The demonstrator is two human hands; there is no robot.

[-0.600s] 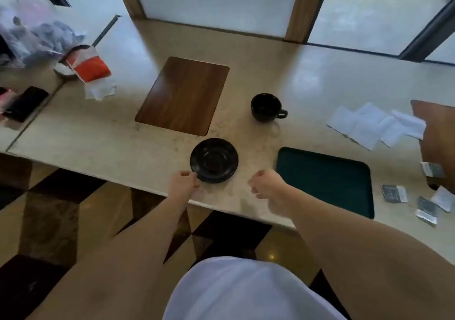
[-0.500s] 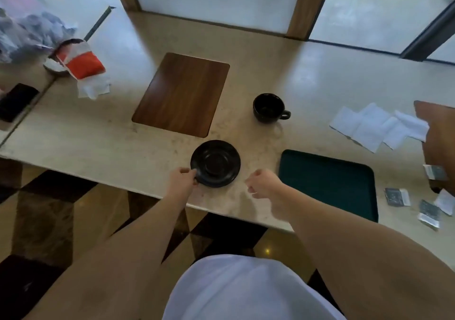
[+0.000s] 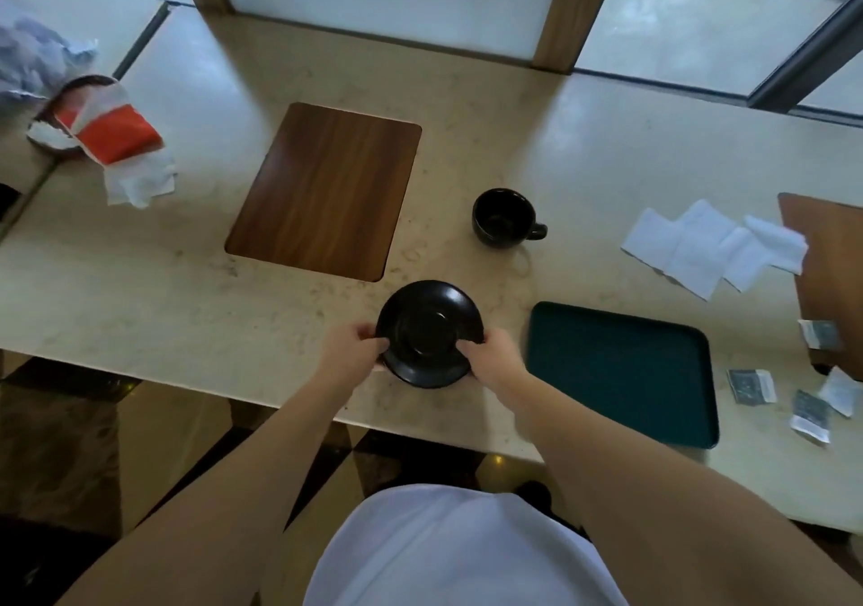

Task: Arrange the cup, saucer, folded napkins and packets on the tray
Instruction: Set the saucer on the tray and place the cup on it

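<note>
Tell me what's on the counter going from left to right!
Red and white wrapper → wooden board → black saucer held in both hands → black cup → green tray → white napkins → small packets.

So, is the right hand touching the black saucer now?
Touching. The head view shows the right hand with its fingers curled over the black saucer's right rim; the left hand grips the opposite rim.

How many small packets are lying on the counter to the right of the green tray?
4, possibly more beyond the frame's edge: one packet by the brown board, one nearest the green tray, one lowest, and one white at the right edge.
</note>
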